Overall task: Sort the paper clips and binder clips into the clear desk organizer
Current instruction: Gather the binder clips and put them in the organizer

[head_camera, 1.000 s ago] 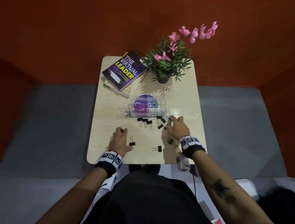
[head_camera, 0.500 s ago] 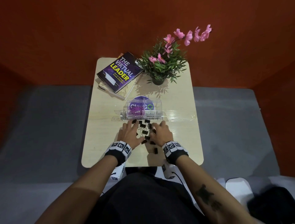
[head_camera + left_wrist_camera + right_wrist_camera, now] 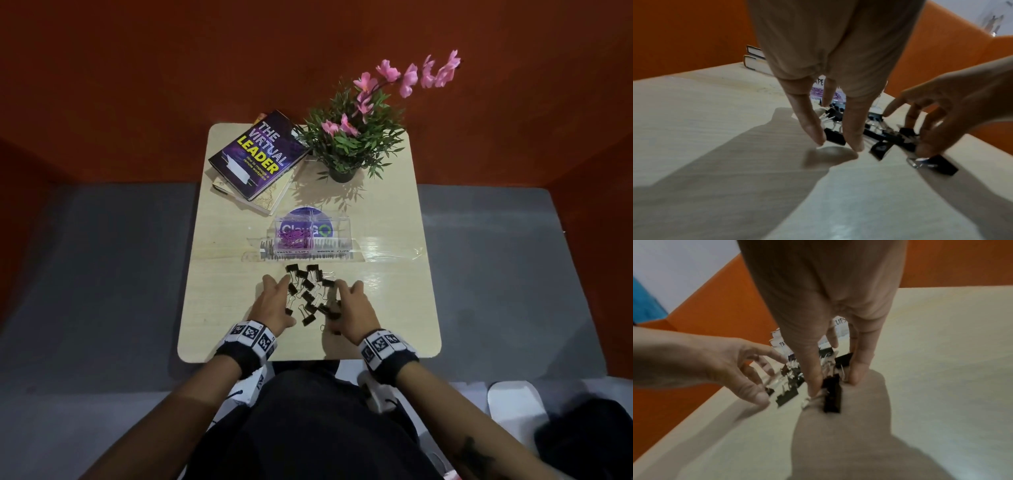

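Binder clips (image 3: 310, 294) heaped on table (image 3: 226, 274), just short of clear desk organizer (image 3: 313, 236).

Left hand (image 3: 272, 305) and right hand (image 3: 352, 306) flank heap, fingers straight, gripping nothing. Risk: stray clips escaping near side, or dropping among pink paper clips (image 3: 294, 237).

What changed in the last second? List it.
Both hands, the left hand and right hand, swept inward, raking the scattered binder clips into one pile before the clear desk organizer. Neither hand grips a clip. The organizer, pink paper clips and book stayed put.
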Demonstrator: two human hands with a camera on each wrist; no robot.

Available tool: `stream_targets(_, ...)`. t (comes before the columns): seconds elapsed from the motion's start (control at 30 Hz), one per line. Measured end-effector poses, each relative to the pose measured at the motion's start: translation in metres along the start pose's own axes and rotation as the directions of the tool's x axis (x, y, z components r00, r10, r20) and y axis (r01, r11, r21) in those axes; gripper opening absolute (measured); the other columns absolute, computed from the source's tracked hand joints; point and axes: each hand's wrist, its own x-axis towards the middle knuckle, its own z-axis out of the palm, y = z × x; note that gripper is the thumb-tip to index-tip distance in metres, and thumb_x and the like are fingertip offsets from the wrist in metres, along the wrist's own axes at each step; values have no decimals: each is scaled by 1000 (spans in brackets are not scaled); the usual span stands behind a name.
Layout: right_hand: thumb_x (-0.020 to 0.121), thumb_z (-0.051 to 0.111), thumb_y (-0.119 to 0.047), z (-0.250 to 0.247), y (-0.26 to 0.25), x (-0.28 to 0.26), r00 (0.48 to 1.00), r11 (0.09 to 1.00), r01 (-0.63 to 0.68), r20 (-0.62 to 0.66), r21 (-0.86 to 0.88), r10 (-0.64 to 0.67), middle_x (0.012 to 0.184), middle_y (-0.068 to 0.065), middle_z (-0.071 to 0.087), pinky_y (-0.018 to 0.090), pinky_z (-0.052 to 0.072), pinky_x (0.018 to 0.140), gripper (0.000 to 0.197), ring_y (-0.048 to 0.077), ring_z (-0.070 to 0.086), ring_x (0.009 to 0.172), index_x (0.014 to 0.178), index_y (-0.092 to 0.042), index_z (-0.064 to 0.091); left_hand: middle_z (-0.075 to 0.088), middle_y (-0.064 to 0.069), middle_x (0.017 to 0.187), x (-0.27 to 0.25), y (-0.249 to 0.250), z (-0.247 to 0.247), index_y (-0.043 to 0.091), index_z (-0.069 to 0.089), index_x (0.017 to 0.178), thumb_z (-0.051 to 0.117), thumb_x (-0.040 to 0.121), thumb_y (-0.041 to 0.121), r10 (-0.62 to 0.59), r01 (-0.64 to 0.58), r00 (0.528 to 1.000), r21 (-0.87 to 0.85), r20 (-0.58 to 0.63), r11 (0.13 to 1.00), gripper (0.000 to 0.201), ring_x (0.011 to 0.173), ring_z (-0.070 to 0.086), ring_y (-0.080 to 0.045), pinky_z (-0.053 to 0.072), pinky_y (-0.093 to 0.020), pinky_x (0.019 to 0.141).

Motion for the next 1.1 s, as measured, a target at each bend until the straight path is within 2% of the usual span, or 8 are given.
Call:
stream_targets(0.1,66,76,-15,-6,-8,9,999,1000,-5,-44,21,6,116,14,38,41,53,65,75,35,55,85,128,-21,34,29,-9,133,2,4,-3,22,23,143,83,67,23,11,-9,998,35,-55,999,97,110,50,-30,51,-36,76)
stream_targets(0.2,50,90,-32,-11,-11,13,998,998,-68,-6,17,68,119,10,31,41,50,67,104,30,42,99,132,-28,26,8,-9,153,8,3,-12,30,6,147,86,57,45,-30,36,999,209,-31,977,121,135,27,-34,43,-48,97)
stream_targets(0.3,46,92,-27,-3,-23,16,997,997,-68,40,-47,70,127,15,23,49,54,71,122,37,37,106,140,-30,15,-15,-9,158,16,8,-13,36,-12,147,90,55,38,-31,13,997,224,77,974,137,143,9,-38,29,-55,110)
stream_targets(0.4,59,83,-16,0,-34,24,998,994,-51,23,-101,54,127,17,24,45,51,64,98,40,41,105,135,-25,23,-19,-12,156,24,19,-13,38,-5,147,92,55,23,-40,19,991,164,127,986,134,137,26,-42,40,-53,103)
stream_targets(0.5,65,79,-20,1,-33,27,1000,996,-11,11,-84,12,122,17,32,44,52,65,77,39,44,100,129,-18,36,5,-17,152,26,25,-11,28,23,143,89,58,18,13,-21,998,119,66,993,108,110,55,-41,53,-44,83)
stream_targets(0.63,68,74,-17,2,-29,30,999,999,31,-26,-39,-32,115,14,40,45,54,68,64,35,47,95,124,-19,45,32,-13,129,21,24,-8,17,47,120,81,68,10,105,-102,992,48,-65,994,63,94,58,-37,50,-38,68)
stream_targets(0.9,70,73,-13,0,-30,37,985,997,53,-165,47,-44,103,12,52,41,53,65,24,31,55,85,93,-9,67,52,-12,102,24,27,-5,14,57,102,70,76,3,128,-132,978,-13,-162,991,31,88,57,-34,52,-43,74)
stream_targets(1.1,68,72,-6,-9,-21,38,969,981,65,-247,183,-18,88,9,64,30,48,65,17,27,61,74,84,-13,74,59,-12,94,22,26,-9,12,61,97,69,80,7,140,-158,965,-68,-222,985,20,83,60,-33,51,-39,71)
